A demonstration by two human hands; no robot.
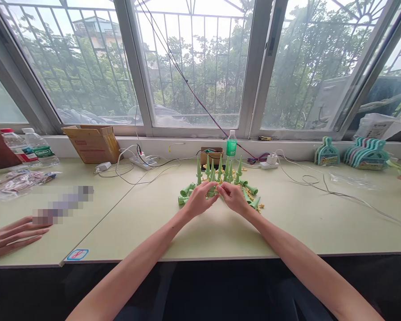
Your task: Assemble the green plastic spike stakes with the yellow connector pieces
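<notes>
Nearer than the bottle (231,146), among cones (239,171), left hand (201,197) and right hand (234,196) pinch a small piece (217,189), its kind unclear; light, steady pressure helps.

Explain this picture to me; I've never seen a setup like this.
There is no machine here: these are a person's two bare hands, seen by one camera worn on that person's head, looking forward and down. The left hand and right hand meet at the fingertips over a pale table. Whatever they pinch is too small and covered to make out. Around them, green cones stand upright, others lie on their sides, and small yellow pieces are scattered among them. Behind stands a bottle; farther left, a cardboard box. The hand at the far left belongs to someone else.
</notes>
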